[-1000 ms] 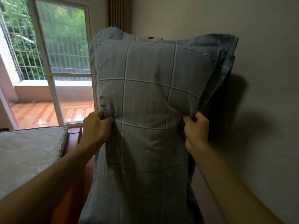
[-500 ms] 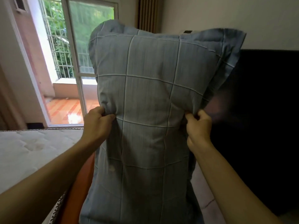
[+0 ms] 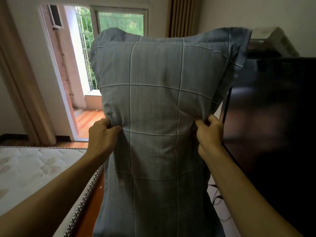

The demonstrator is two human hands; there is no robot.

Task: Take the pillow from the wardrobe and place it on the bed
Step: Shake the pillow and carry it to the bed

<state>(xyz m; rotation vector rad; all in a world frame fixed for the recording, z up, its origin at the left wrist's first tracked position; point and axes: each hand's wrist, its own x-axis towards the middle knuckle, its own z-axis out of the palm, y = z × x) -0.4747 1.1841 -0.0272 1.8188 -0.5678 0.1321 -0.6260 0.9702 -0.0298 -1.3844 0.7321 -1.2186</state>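
Two bare hands hold a pillow up in front of the camera, arms reaching forward from the bottom corners of the view. The left hand (image 3: 102, 135) grips the pillow's left edge about halfway down, fingers curled in and bunching the fabric. The right hand (image 3: 210, 134) grips the right edge at the same height, thumb and fingers pinching a fold of cloth. The pillow (image 3: 153, 93) hangs upright between them, long side vertical, and fills the middle of the view from near the top to the bottom edge. Its case is grey-blue with a grid of thin pale lines and a flat flanged border that flops outward at the upper right corner. It is held in the air and does not touch the bed. The bed (image 3: 32, 173) lies at lower left: a bare quilted white mattress with patterned piping along its edge, resting on an orange-brown wooden frame (image 3: 89, 209), just beside the lower left of the pillow. To the right of the pillow stands a large, dark, glossy flat panel (image 3: 277, 120), with a thin black cable (image 3: 226, 103) running down next to the right hand. A pale boxy object (image 3: 273, 40), blurred, shows above the panel. Behind the pillow is a white-framed glass door (image 3: 119, 19) open onto a balcony with an orange tiled floor (image 3: 89, 119) and metal bars with greenery beyond. Brown curtains (image 3: 181, 16) hang to the right of the door, against a plain pale wall.
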